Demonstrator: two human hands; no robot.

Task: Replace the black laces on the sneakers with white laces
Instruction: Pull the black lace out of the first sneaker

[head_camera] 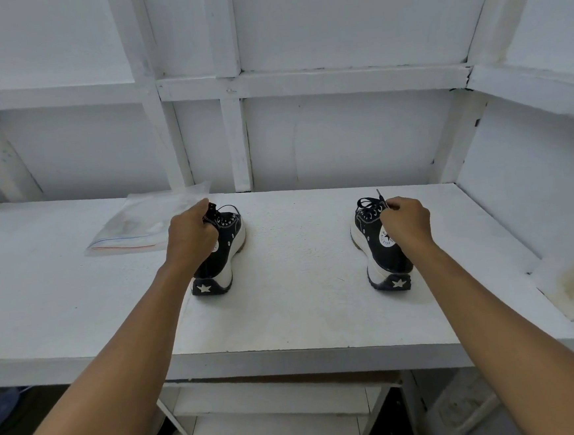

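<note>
On table [303, 305], sneakers well apart; left hand [191, 237] fingers [203, 207] clenched round black lace [213, 212] of left sneaker [229, 246]; right hand [406, 221] fingers [394, 205] pinching black lace [367, 202] of right sneaker [379, 248].

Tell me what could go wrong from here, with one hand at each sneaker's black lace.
1. The left hand grips the left lace and the right hand pinches the right lace; nothing holds the left sneaker or right sneaker down, so a pull may drag or tip them.
2. The clear bag lies close beside the left hand and could be pushed away.
</note>
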